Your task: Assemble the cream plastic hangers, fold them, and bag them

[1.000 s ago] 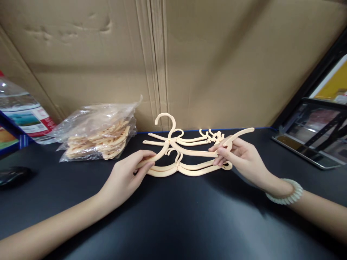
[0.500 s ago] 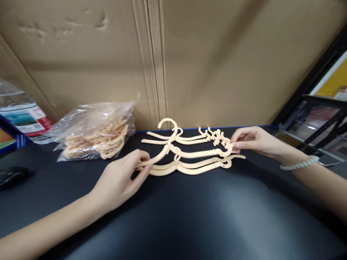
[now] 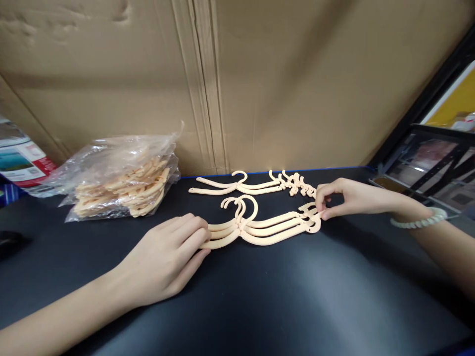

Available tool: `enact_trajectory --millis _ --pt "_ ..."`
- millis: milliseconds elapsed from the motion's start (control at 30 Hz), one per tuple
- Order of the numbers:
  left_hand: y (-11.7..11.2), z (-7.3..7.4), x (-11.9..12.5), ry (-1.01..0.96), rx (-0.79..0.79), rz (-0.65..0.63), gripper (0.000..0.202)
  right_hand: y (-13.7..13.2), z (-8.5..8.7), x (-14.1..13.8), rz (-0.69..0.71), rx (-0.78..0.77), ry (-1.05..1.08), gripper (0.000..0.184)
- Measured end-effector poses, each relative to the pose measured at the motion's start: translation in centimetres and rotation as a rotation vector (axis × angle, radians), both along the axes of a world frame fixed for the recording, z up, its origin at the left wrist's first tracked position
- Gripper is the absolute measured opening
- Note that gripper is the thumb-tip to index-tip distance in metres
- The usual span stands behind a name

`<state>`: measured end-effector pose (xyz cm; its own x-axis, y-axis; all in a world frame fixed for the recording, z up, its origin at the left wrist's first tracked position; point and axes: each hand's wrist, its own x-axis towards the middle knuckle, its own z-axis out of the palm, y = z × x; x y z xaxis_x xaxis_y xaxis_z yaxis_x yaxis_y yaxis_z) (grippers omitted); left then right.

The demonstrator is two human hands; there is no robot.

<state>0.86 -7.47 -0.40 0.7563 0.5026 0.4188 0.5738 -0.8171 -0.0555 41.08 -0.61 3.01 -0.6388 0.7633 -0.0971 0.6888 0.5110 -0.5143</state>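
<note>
Three beige clothes hangers (image 3: pixel 274 241) lie close together on the black table, their hooks overlapping near the middle. My left hand (image 3: pixel 168 257) is closed around the left end of the front hanger, and its fingers cover the left ends of the others. At the opposite side my right hand (image 3: pixel 349 198) pinches the curved right tip of a hanger between thumb and finger. Behind them lie separate beige hanger pieces (image 3: pixel 260 190), long arms with a hook. To their right is a small heap of beige hooks and connector pieces (image 3: pixel 295 184).
A clear plastic bag (image 3: pixel 122 173) full of beige hanger parts sits at the left. Beyond it stands a labelled pack (image 3: pixel 25 163), with a dark mouse (image 3: pixel 11 242) in front. A cardboard wall (image 3: pixel 289 84) closes the back; a black rack (image 3: pixel 426 153) stands at right.
Both hands have lowered the raised hanger, and it now lies in front of the other two. Its hook has tipped down to the right. The view has shifted slightly.
</note>
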Motion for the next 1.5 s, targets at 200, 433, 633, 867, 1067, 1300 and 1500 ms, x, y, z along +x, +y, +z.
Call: enact_trajectory --millis 200,433,633,867,1067,1300,1500 --pt "0.1 0.3 0.1 0.064 -0.013 -0.008 0.009 0.2 -0.6 -0.1 0.003 0.067 -0.021 0.026" --pt "0.4 0.0 -0.1 -0.041 -0.154 0.028 0.014 0.3 -1.1 -0.3 -0.06 0.093 0.004 0.029" --pt "1.2 -0.5 -0.5 -0.149 -0.215 0.078 0.014 0.5 -1.6 -0.4 -0.059 0.164 0.049 0.028" --pt "1.1 -0.7 -0.6 -0.17 -0.223 0.079 0.017 0.7 -1.7 -0.2 -0.051 0.225 0.043 0.025" --pt "1.1 -0.7 -0.6 -0.174 -0.215 0.088 0.019 0.4 -1.2 -0.3 -0.087 0.228 0.081 0.03" --pt "1.2 -0.8 -0.7 -0.174 -0.188 0.095 0.02 1.0 -1.1 0.3 -0.346 0.326 0.177 0.043" --pt "1.4 -1.2 -1.0 -0.15 -0.206 0.119 0.024 1.0 -1.1 0.8 -0.166 0.153 0.107 0.044"
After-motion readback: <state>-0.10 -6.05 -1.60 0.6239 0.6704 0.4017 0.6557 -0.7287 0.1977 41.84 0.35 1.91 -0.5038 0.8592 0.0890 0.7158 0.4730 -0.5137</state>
